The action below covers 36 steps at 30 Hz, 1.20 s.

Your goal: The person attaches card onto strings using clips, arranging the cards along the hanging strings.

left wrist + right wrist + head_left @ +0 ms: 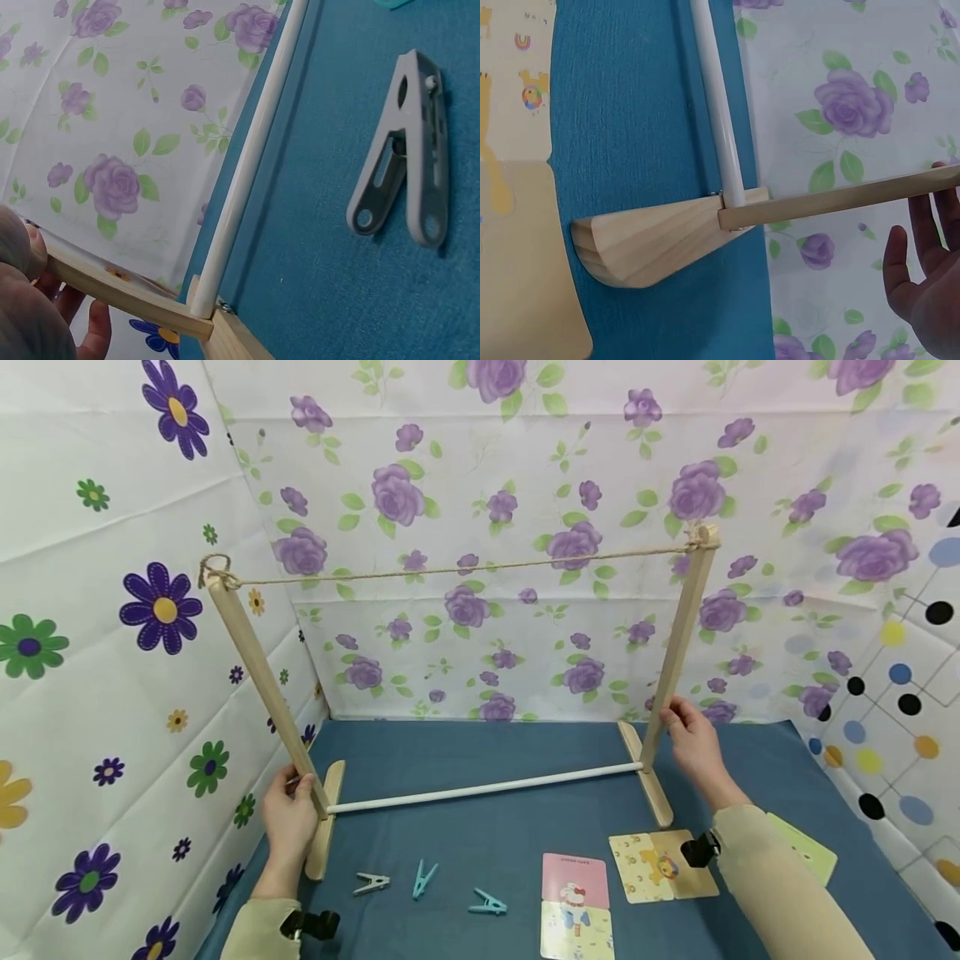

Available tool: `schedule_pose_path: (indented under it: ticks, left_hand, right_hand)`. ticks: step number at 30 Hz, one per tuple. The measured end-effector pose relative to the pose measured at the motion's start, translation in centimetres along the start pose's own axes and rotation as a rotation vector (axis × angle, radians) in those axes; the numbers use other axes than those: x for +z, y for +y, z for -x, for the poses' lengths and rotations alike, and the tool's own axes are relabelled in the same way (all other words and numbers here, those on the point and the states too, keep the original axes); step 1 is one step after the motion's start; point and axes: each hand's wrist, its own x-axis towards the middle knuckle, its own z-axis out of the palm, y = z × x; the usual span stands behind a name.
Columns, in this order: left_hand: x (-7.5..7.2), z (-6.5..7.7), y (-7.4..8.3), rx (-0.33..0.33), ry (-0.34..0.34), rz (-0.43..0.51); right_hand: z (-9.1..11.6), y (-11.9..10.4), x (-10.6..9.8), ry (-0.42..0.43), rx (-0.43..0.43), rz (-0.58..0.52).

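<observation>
A wooden frame stands on the blue cloth, made of a left post (262, 677), a right post (684, 618) and flat wooden feet. A white rod (480, 790) joins the posts low down, and a twine line (457, 570) is tied between their tops. My left hand (290, 818) grips the left post just above its foot (322, 852). Around the lower right post, my right hand (697, 747) has its thumb and fingers. A grey clothespin (405, 150) lies near the left foot, beside two teal clothespins (423, 878).
In front of the right foot (649, 244) lie a pink patterned card (573, 877) and a yellow-and-tan card (663, 865). A green card (806, 847) is partly hidden by the right sleeve. Flowered sheets (465, 652) hang behind the frame and at the left.
</observation>
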Motion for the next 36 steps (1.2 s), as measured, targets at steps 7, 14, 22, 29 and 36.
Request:
schedule_pose_path:
  ticks: [7,14,22,29,36]
  left_hand:
    - [0.2,-0.2,0.4,-0.006,-0.027,-0.005]
    - [0.6,-0.4,1.4,-0.036,-0.086,0.011]
    - [1.2,-0.9,1.4,-0.028,-0.094,-0.003]
    - [2.2,-1.4,1.3,-0.022,-0.092,0.024]
    - [3.6,-2.1,1.8,-0.013,-0.086,0.038]
  right_hand:
    - [0.1,-0.3,-0.2,-0.005,0.022,0.005]
    - [0.0,-0.3,-1.1,0.032,-0.015,0.062]
    - [0.1,-0.2,-1.3,0.034,-0.015,0.058]
    - [0.3,0.0,-1.5,0.052,-0.001,0.058]
    - [0.6,0.2,-2.1,0.064,0.021,0.070]
